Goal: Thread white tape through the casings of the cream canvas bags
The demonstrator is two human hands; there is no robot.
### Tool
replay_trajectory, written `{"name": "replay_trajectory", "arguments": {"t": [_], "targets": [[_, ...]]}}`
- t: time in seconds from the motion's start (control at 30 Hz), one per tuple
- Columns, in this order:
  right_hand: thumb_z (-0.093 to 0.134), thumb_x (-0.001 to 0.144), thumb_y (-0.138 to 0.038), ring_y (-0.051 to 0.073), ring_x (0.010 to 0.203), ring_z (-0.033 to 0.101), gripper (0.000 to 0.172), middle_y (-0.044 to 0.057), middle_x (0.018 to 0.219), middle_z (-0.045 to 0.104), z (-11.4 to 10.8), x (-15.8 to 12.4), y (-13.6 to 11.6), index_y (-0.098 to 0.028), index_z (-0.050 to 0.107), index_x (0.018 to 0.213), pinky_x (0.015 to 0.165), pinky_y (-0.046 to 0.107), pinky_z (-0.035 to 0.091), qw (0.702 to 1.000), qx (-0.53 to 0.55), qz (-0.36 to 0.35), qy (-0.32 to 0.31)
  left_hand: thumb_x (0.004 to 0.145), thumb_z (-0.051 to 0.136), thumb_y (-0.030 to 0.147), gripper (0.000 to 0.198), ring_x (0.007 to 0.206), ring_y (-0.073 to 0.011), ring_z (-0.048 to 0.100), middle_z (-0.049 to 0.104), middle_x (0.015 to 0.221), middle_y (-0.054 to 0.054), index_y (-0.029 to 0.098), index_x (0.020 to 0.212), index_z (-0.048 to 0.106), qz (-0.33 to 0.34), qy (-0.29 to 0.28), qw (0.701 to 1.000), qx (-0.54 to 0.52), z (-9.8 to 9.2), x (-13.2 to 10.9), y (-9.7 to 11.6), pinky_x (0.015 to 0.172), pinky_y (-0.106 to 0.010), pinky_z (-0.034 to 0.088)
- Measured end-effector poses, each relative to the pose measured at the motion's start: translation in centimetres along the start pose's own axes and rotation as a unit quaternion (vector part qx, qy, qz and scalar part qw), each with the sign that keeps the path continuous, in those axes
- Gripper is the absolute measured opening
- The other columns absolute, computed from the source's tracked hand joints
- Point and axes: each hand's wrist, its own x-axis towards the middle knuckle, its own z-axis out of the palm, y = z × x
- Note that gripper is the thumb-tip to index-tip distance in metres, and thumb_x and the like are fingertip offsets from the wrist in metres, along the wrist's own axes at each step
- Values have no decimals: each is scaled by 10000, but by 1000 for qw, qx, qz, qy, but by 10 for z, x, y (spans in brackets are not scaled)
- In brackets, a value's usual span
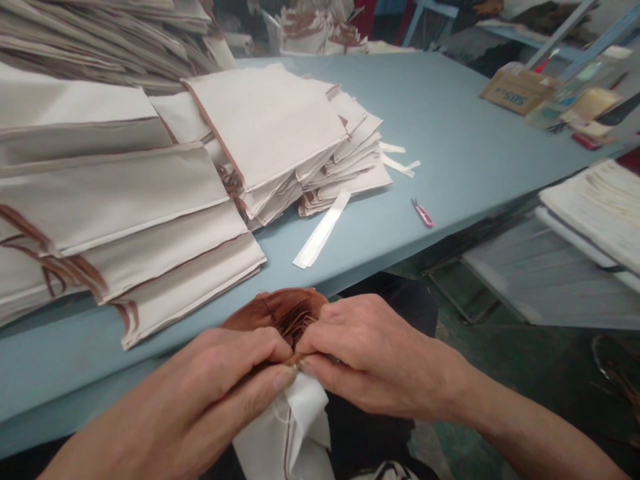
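Both my hands meet low in the middle of the view, over my lap at the table's near edge. My left hand [210, 393] and my right hand [365, 353] pinch the gathered top of a cream cloth bag [295, 427] with brown gathered trim [283, 313]. The fingers of both hands are closed on the fabric where the brown part joins the white part. The white cloth hangs down below my thumbs.
A light blue table [450, 140] carries stacks of cream bags with brown cords [125, 220], a second fanned stack [285, 140], loose white strips [323, 230] and small pink snips [423, 213]. A cardboard box [517, 90] sits far right. White panels [595, 213] lie at right.
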Motion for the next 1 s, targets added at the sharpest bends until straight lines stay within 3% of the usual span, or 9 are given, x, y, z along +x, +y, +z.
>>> {"name": "replay_trajectory", "arguments": {"t": [0.17,0.3,0.43,0.53,0.63,0.7,0.83,0.93,1.0], "targets": [[645,1089,-264,164,772,696,239,11,805,759,2,-1,2,-167,760,904,716,304,433,1000,6,-12,27,1151,469,388,382,712,-108,605,657,783,64,242,838,631,-4,-83,996,-27,-10,6,-4,657,-175,442],[652,1098,-286,167,771,706,276,11,800,766,4,-2,4,-167,754,871,717,307,450,998,-20,-22,55,1152,427,414,449,656,-100,483,499,715,64,216,757,508,5,-116,990,-80,-10,18,-4,590,-184,381],[629,1099,-248,188,719,682,281,11,776,760,6,0,2,-173,735,850,671,346,445,992,-80,-57,77,1133,457,410,439,634,-100,398,436,707,66,211,743,491,-11,-133,982,-131,-8,26,-4,562,-206,331],[636,1062,-166,203,714,664,251,12,768,753,3,1,-1,-186,701,820,655,373,440,990,-109,-74,52,1086,537,437,437,612,-101,338,376,674,72,208,716,500,-41,-154,969,-188,-8,31,-4,528,-223,291],[646,1022,-112,205,746,668,222,28,822,779,-4,3,-4,-192,674,817,673,367,463,991,-100,-82,-14,1052,574,422,440,589,-98,288,327,646,78,215,683,456,-56,-177,956,-225,-7,33,-4,493,-233,251],[628,1026,-116,197,737,658,216,33,836,788,-10,5,-7,-193,665,828,699,350,488,991,-69,-98,-52,1036,578,349,447,564,-89,267,301,626,80,219,654,385,-24,-166,963,-210,-3,28,-3,481,-239,221],[617,1005,-127,177,717,637,177,19,809,780,-12,6,-12,-182,666,844,750,324,516,991,-16,-118,-67,994,568,258,419,475,-70,293,325,550,80,218,617,390,49,-56,989,-129,6,2,-2,443,-248,183],[623,1011,-119,167,697,617,186,10,786,764,-6,5,-14,-177,662,838,719,317,490,991,-11,-131,-35,970,559,284,367,469,-91,419,426,503,61,228,608,544,14,-2,998,-67,11,-4,-5,413,-219,254],[619,1015,-80,169,698,609,202,8,772,755,-1,5,-14,-172,668,841,684,328,457,991,-15,-131,-7,943,567,297,319,510,-117,503,470,497,52,248,631,610,-20,13,999,-49,14,7,-6,408,-203,318]]}}
